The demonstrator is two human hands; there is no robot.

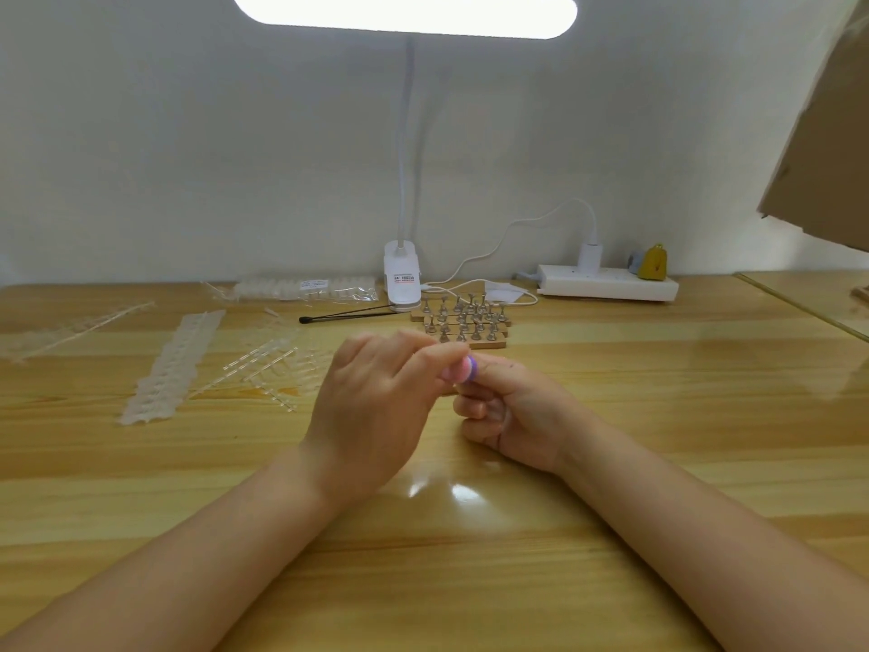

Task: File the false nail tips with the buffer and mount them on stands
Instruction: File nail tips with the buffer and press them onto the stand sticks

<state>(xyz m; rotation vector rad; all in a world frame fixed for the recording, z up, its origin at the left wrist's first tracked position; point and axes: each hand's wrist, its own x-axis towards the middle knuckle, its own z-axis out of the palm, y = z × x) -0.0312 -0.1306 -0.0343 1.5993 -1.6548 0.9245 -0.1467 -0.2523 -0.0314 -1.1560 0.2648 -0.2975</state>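
Wooden table [611, 463], items as seen from the head view:
- Left hand [371, 416]: fingers curled, pinching at the pink-and-purple buffer [465, 369]; any nail tip between the fingers is hidden
- Right hand [512, 416]: fingers curled round the buffer's lower end, thumb along it; both hands meet mid-table
- Stands [463, 320]: metal pegs on wooden bases, just behind the hands
- Nail tip strips [174, 364]: clear, spread out at left
- Bagged tips [305, 289]: near the wall
- Clip lamp [402, 280]; black tweezers [348, 315] beside it
- Power strip [606, 282], back right; small yellow object [653, 263] on it
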